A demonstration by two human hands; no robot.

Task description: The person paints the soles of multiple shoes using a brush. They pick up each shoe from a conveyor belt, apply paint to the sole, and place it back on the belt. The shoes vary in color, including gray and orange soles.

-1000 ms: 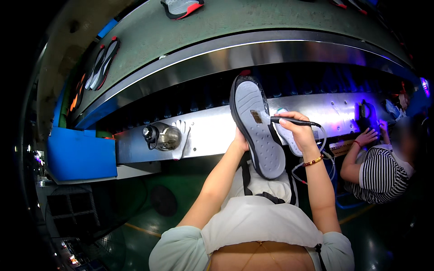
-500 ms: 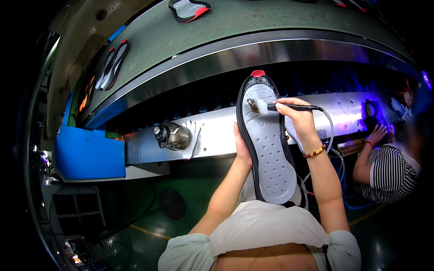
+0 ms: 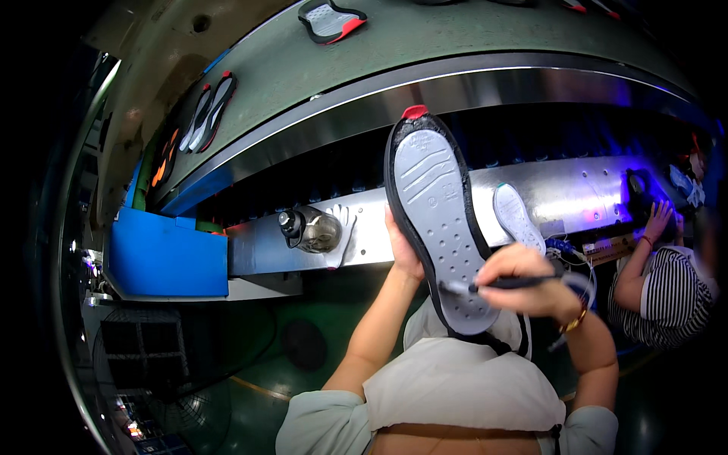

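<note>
Nearest to me, my right hand (image 3: 531,284) is curled tight around a dark pen-like tool (image 3: 500,285), fingers pinched on its barrel, and the tool lies almost flat, its tip pointing to my left and touching the heel end of the shoe sole (image 3: 440,227). That tip lands on the grey face low on the sole, just left of my knuckles, so the work spot is right at my fingertips and not up toward the toe.

The sole itself stands on end in front of my chest, long axis running from the heel near my lap up and slightly leftward to the toe, where a small red tab (image 3: 415,112) pokes out (grey tread facing me, black rim all round). My left hand (image 3: 402,250) grips it from behind along its left edge about midway up; fingers are wrapped round the back, so I only see the thumb side. So left steadies, right works, and the right is the one nearer the heel.

Beyond that, a second pale sole (image 3: 518,216) lies on the steel ledge (image 3: 364,235) just right of mine, and a clear bottle (image 3: 311,229) lies off to the left. Further right a person in a striped top (image 3: 671,296) reaches to the ledge. Farthest off, more soles (image 3: 331,19) ride the green conveyor (image 3: 455,38).
</note>
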